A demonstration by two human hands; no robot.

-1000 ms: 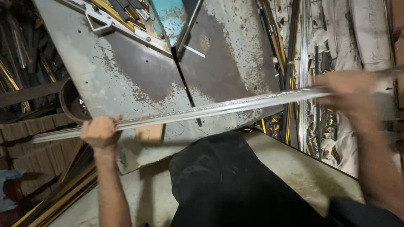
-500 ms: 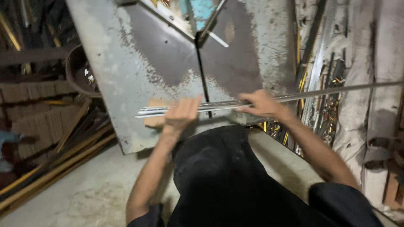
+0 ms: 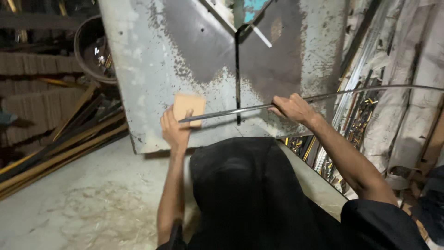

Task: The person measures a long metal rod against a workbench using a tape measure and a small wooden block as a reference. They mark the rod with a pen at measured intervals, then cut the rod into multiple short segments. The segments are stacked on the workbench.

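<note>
Grey metal bench (image 3: 148,92), worn dark near slot (image 3: 237,78). Long metal strip (image 3: 323,97) lies across bench, over slot, running off to right. Right hand (image 3: 291,109) right of slot, clenched on strip. Left hand (image 3: 175,129) left of slot, grasping tan block (image 3: 188,106) at strip's end.

There is one view only, from a camera on the person's head, tipped steeply down and forward. It looks over the dark-clothed lap straight onto the grey metal saw table (image 3: 152,92), close enough that the table's far edge runs out of the top. The left hand (image 3: 175,127) and right hand (image 3: 292,107) sit mid-picture, near the table's near edge. No second view shares the scene.
</note>
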